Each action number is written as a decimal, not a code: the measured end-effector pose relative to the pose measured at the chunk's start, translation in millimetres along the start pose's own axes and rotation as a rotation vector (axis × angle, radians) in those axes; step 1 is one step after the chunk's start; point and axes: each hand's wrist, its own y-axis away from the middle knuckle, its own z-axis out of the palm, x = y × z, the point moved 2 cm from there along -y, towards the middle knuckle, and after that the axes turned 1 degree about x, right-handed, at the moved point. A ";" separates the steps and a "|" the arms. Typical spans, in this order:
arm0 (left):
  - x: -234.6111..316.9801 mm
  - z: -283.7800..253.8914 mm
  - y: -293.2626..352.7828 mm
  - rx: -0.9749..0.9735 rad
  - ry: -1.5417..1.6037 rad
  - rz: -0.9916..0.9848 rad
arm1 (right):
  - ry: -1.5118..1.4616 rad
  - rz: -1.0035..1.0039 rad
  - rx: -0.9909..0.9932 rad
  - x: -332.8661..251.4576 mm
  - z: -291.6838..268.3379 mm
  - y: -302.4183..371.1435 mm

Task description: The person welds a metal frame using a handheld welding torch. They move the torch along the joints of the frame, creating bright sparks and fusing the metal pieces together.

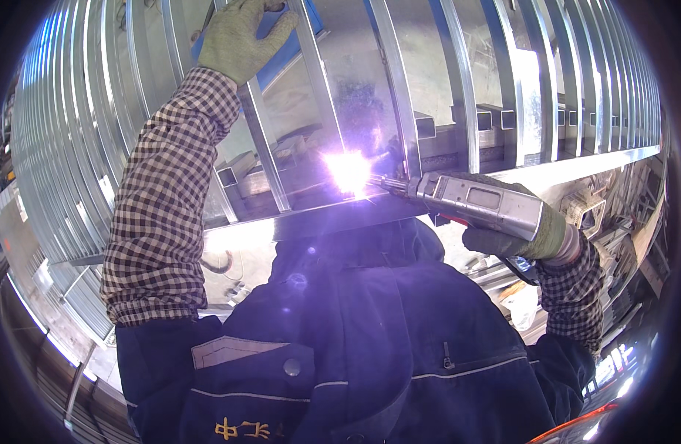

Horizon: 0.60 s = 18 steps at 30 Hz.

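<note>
My right hand (551,235), in a green-grey work glove, is closed round a silver handheld welding gun (482,201). The gun's narrow nozzle (388,184) points left into a dazzling white-violet weld flare (349,173). That glare sits where the lower end of an upright metal bar (322,81) meets the long bottom rail (311,220), and it hides the joint. Further up, my left hand (240,43), also gloved, has its thumb and fingers apart among the upright bars, near the flared one. Part of its fingers is cut off by the upper edge.
Rows of shiny upright bars (459,81) run off to both sides. Beneath them show open ends of square tubes (427,126) and a blue strip (281,66). Metal pieces (614,214) lie piled at the right. An orange cable (577,423) passes at the lower right.
</note>
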 end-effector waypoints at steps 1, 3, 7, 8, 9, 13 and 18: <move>-1.3 0.3 -0.6 0.011 -0.007 0.011 | 0.054 -0.040 -0.011 -1.2 -0.2 -0.2; -4.7 0.9 -0.7 0.018 0.002 0.010 | 0.318 -0.207 -0.045 -4.1 -0.7 -2.4; -8.1 1.1 1.1 0.020 0.040 0.031 | 0.377 -0.178 -0.035 -5.2 -4.9 -3.0; -8.0 1.5 1.3 0.022 0.026 0.031 | 0.381 -0.160 -0.036 -6.0 -6.2 -2.7; -7.7 1.8 0.6 0.026 0.012 0.031 | 0.386 -0.141 -0.037 -6.8 -7.6 -2.4; -6.9 -0.3 0.4 -0.019 0.001 0.001 | 0.658 -0.330 -0.064 -11.6 -9.2 -6.8; -9.0 -6.9 -2.5 -0.244 -0.223 -0.040 | 0.696 -0.353 -0.107 -17.5 -13.0 -10.1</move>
